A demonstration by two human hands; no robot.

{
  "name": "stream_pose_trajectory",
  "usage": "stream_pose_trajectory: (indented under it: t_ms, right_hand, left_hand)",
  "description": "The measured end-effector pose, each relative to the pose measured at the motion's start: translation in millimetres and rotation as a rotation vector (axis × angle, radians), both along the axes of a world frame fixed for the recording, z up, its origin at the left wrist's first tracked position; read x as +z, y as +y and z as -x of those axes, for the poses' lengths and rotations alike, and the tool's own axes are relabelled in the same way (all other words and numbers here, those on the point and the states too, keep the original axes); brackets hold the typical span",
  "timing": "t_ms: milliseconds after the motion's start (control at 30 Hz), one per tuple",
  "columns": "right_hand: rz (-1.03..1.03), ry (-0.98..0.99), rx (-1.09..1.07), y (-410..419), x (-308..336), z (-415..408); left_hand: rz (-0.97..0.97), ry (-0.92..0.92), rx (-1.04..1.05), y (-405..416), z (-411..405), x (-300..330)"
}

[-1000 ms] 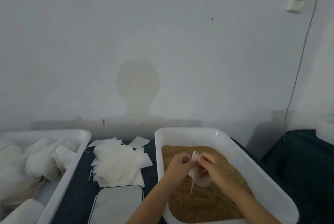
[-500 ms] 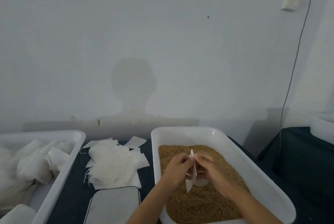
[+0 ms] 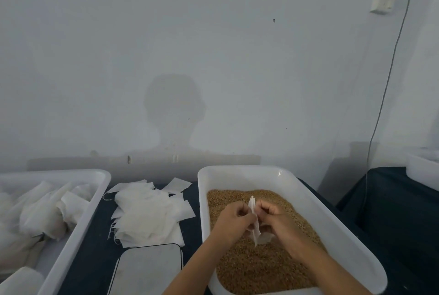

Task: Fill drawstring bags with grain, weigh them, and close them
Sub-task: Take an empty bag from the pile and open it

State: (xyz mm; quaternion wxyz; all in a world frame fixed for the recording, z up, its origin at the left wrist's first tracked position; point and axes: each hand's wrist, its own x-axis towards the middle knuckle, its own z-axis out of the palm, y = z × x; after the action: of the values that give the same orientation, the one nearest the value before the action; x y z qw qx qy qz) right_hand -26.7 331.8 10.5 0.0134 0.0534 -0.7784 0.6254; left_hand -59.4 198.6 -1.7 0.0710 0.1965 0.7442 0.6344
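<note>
Both hands, left hand [image 3: 234,219] and right hand [image 3: 275,219], pinch small white cloth drawstring bag [image 3: 253,219] between them, above brown grain [image 3: 261,268] in white plastic tub [image 3: 337,230].

Left of the grip, the tub wall [image 3: 202,211] and empty-bag pile [image 3: 147,214] block; grain [image 3: 261,268] lies open below.

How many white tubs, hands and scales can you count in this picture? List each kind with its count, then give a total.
White tubs: 3
Hands: 2
Scales: 1
Total: 6
</note>
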Motion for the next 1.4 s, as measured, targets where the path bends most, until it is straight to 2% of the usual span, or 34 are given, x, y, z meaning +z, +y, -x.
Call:
stream_pose_trajectory:
  t_ms: [167, 300, 400, 567, 633, 700, 767, 833, 900, 1000, 1167, 1300, 1400]
  right_hand:
    - [-0.159, 0.031, -0.121, 2, -3, 2]
    - [-0.299, 0.085, -0.244, 4, -9, 6]
    - [-0.304, 0.073, -0.26, 5, -11, 8]
    - [-0.304, 0.07, -0.275, 9, -12, 9]
    - [-0.288, 0.063, -0.283, 9, -11, 8]
    - [-0.265, 0.039, -0.306, 9, -13, 8]
    - [-0.391, 0.002, -0.378, 13, -16, 9]
    - [-0.74, -0.087, -0.398, 24, -17, 9]
    - [-0.976, -0.265, -0.324, 36, -19, 7]
    - [-1.113, -0.37, -0.248, 42, -19, 5]
    - [-1.351, -0.243, -0.252, 37, -9, 4]
    - [-1.422, -0.087, -0.202, 48, 13, 1]
    - [-1.511, -0.007, -0.067, 63, 41, -6]
  left_hand:
    - [0.076, 0.063, 0.118, -1, -1, -2]
    - [0.227, 0.32, 0.234, 0, -4, -3]
    - [0.401, 0.491, 0.211, 2, -4, -5]
    - [0.642, 0.541, 0.178, 6, -7, -11]
    - [0.696, 0.574, 0.157, 8, -9, -11]
    - [0.657, 0.637, 0.2, 6, -10, -9]
    - [0.576, 0.726, 0.289, 3, -11, -6]
    - [0.562, 0.789, 0.343, 1, -12, -3]
    - [0.624, 0.785, 0.307, 1, -13, -3]
    - [0.694, 0.687, 0.296, 3, -12, -3]
    - [0.679, 0.55, 0.398, 2, -11, 0]
    - [0.685, 0.565, 0.485, 0, -10, 1]
    - [0.724, 0.569, 0.61, -3, -10, 3]
